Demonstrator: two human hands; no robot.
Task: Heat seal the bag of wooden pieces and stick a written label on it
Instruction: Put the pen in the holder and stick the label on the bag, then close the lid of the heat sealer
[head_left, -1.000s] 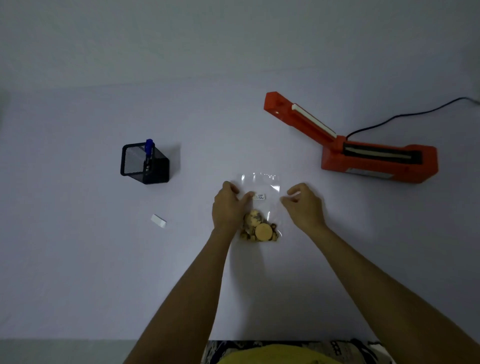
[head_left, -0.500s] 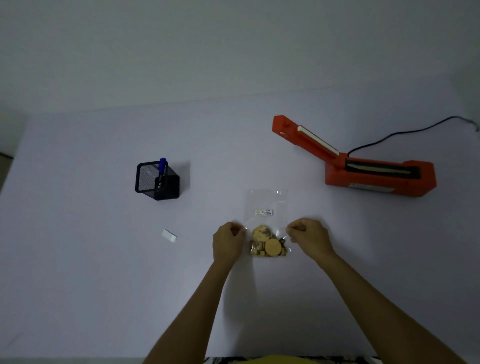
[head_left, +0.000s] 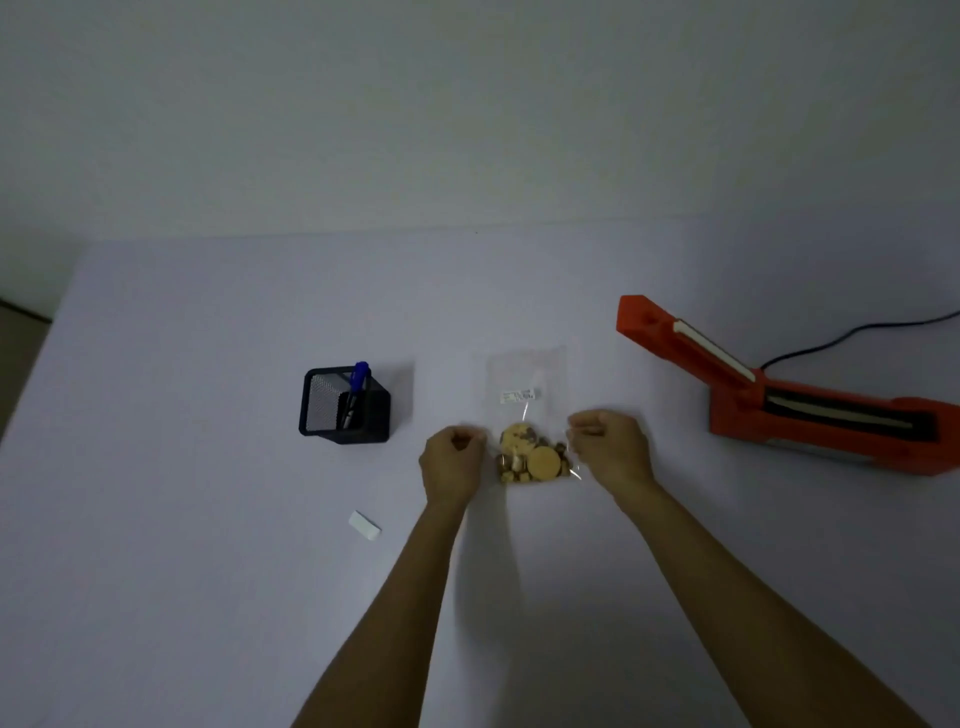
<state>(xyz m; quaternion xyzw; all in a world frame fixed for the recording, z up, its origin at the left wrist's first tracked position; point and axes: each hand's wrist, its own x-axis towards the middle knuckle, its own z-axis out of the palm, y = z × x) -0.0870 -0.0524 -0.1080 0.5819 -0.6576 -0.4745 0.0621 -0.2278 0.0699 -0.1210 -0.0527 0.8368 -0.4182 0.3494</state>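
A clear plastic bag (head_left: 525, 382) lies flat on the white table, with several wooden pieces (head_left: 530, 453) heaped at its near end and a small printed sticker at mid-height. My left hand (head_left: 451, 464) pinches the bag's left edge beside the pieces. My right hand (head_left: 611, 451) pinches the right edge. The orange heat sealer (head_left: 810, 410) stands to the right with its arm raised open. A small white label (head_left: 364, 525) lies on the table to the left of my left forearm. A blue pen (head_left: 358, 382) stands in a black mesh holder (head_left: 343, 405).
The sealer's black cable (head_left: 852, 335) runs off to the right edge. The table's (head_left: 208, 597) far edge meets a pale wall; its left edge shows at the far left.
Both hands slid from the bag's upper part down to its sides by the wooden pieces. The camera tilted, so everything sits lower in view.
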